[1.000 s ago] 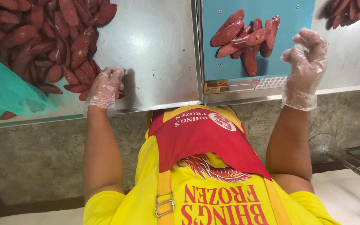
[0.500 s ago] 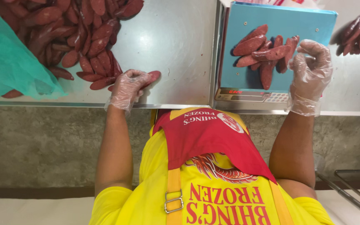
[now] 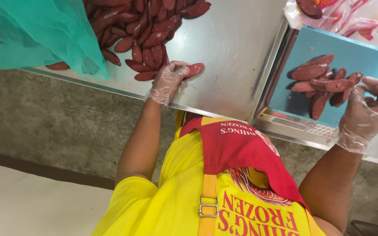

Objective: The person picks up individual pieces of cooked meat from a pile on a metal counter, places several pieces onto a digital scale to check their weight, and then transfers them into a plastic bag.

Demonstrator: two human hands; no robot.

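My left hand point(image 3: 167, 81), in a clear plastic glove, grips one dark red sausage point(image 3: 194, 69) at the near edge of a big sausage heap point(image 3: 143, 30) on the steel table point(image 3: 232, 48). My right hand point(image 3: 366, 111), also gloved, hovers at the right side of a blue scale tray point(image 3: 364, 54). Its fingers are curled, with the tips against the end of a small sausage pile point(image 3: 322, 83) on that tray. Nothing is clearly held in it.
Green netting point(image 3: 40, 35) covers the table's left end. The scale's display strip point(image 3: 292, 122) faces me under the tray. Plastic bags with a sausage on them point(image 3: 346, 17) lie behind the scale. A concrete wall drops below the table edge.
My left hand has taken a sausage from the heap and moved right along the table edge. My right hand's fingers have curled in toward the pile on the scale.
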